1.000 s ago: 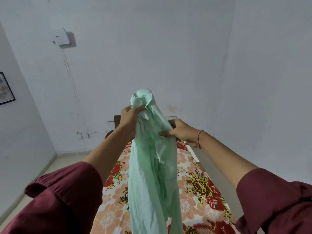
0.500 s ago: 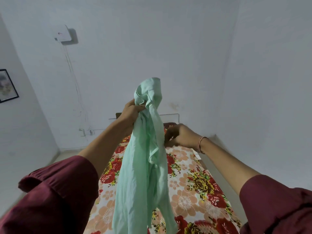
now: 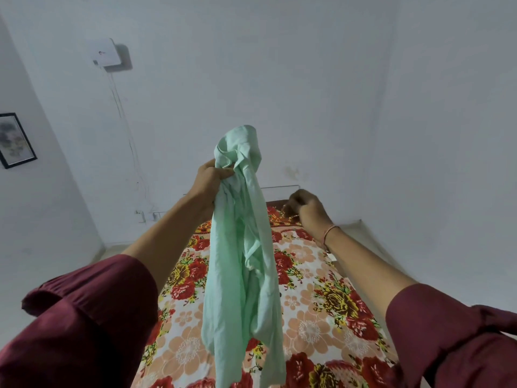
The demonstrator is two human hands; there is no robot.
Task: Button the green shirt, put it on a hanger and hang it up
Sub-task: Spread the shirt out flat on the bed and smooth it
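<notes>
The green shirt (image 3: 240,275) hangs in the middle of the frame, bunched into a long, rumpled column. Its top rises above the left hand (image 3: 208,182) and its lower end runs out of the bottom edge. The left hand grips it just below that crumpled top, fingers and thumb wrapped round a fistful of cloth, the forearm reaching up from the lower left. Whether any button is done up cannot be told from these folds.

The right hand (image 3: 306,210) sits to the right of the shirt, a little lower, apart from the cloth. Its fingers are curled in toward the palm, and nothing shows inside them. A thin reddish thread (image 3: 328,235) circles that wrist.

Both arms come out of dark maroon sleeves – the left sleeve (image 3: 84,317) fills the lower left corner, the right sleeve (image 3: 447,337) the lower right.

Behind and below the shirt lies a bed (image 3: 321,317) covered in a floral sheet (red, peach and yellow blooms on white), stretching from the bottom edge up toward centre frame. The walls are plain white. In the upper left a small white box (image 3: 107,53) is fixed to the wall, with a thin cable (image 3: 123,119) running down from it, and at the left edge hangs a black-framed picture (image 3: 15,140).
</notes>
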